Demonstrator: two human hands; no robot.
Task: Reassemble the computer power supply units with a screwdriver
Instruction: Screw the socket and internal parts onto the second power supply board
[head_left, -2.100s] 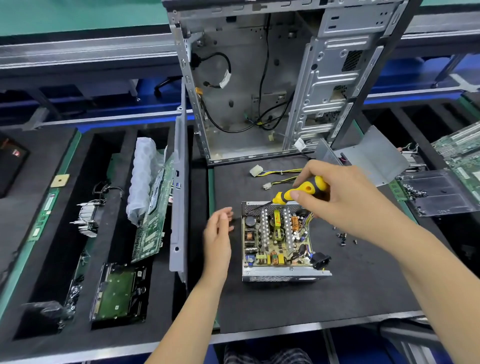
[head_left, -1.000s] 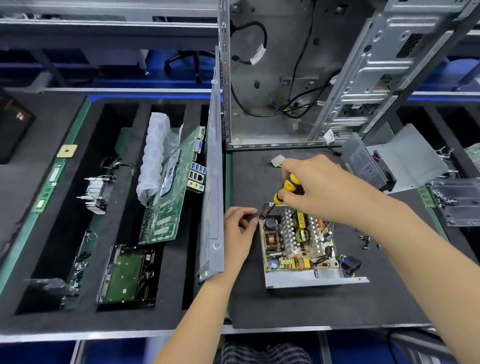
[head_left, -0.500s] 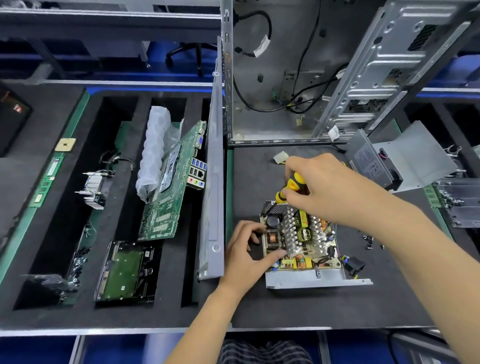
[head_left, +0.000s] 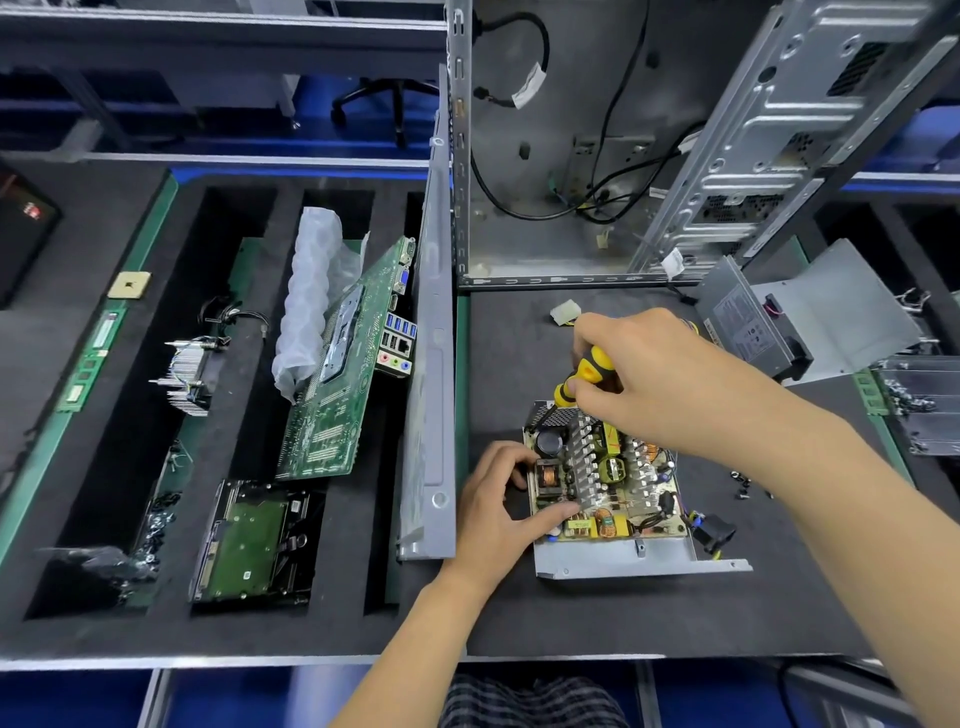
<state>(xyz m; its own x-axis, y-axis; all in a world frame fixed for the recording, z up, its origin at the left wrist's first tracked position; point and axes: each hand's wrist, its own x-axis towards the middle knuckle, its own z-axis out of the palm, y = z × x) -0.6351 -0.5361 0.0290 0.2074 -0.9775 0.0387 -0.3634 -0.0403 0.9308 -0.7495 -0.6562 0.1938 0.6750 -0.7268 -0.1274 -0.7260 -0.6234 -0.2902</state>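
PSU (head_left: 608, 483) sits open near the front-middle of the bench (head_left: 597, 618), its lid off and its circuit board exposed inside a bent sheet-metal tray whose front lip juts toward the person. Board is crowded: finned aluminium heatsinks in two rows, a black cylindrical capacitor, copper-wound coils, and a black mains socket hanging off the right corner on short wires.

Left hand (head_left: 501, 512) curls over the PSU's left edge w/ thumb lying on the board, prob. to stop the light tray sliding while it's worked on. Right hand (head_left: 654, 384) is wrapped round the screwdriver (head_left: 579, 379), yellow-and-black grippy handle, shaft angled down-left to the board's back-left corner; tip is too small to see, so can't tell if it's seated in a screw. Looks like a board-fixing screw being driven.

Loose screws (head_left: 740, 483) lie on the dark foam mat just right of the PSU, within reach. Behind stands the bare steel PC case (head_left: 571, 156), cables dangling inside. A grey PSU cover (head_left: 810, 317) rests back-right. Left foam slots hold a motherboard (head_left: 343, 374), hard drive (head_left: 249, 540) and finned cooler (head_left: 189, 374).
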